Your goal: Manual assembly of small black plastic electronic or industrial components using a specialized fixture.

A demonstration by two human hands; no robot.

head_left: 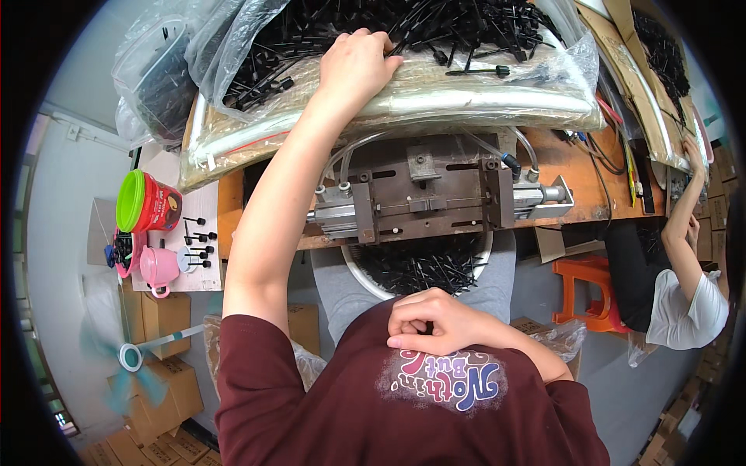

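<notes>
My left hand (357, 66) reaches to the near edge of a heap of black plastic pieces (482, 27), each with a thin stem and a thicker knobbed end. Its fingers are bent down among the pieces, and the fingertips are hidden. One loose piece (478, 71) lies on the plastic lining to the right of that hand. Close to my chest, my right hand (435, 320) is loosely curled, with nothing visible in it. Between the hands stands a metal clamping fixture (426, 203) with a cylinder on each side. Below it, a white-rimmed tub (365, 281) of similar pieces sits between my legs.
At left are a green-and-red bucket (159, 203), a pink cup (158, 266) and several loose black pieces (200, 252). A fan (130, 357) stands lower left. Air tubes (527, 147) run to the fixture. Another person (684, 303) works at right, near an orange stool (584, 289).
</notes>
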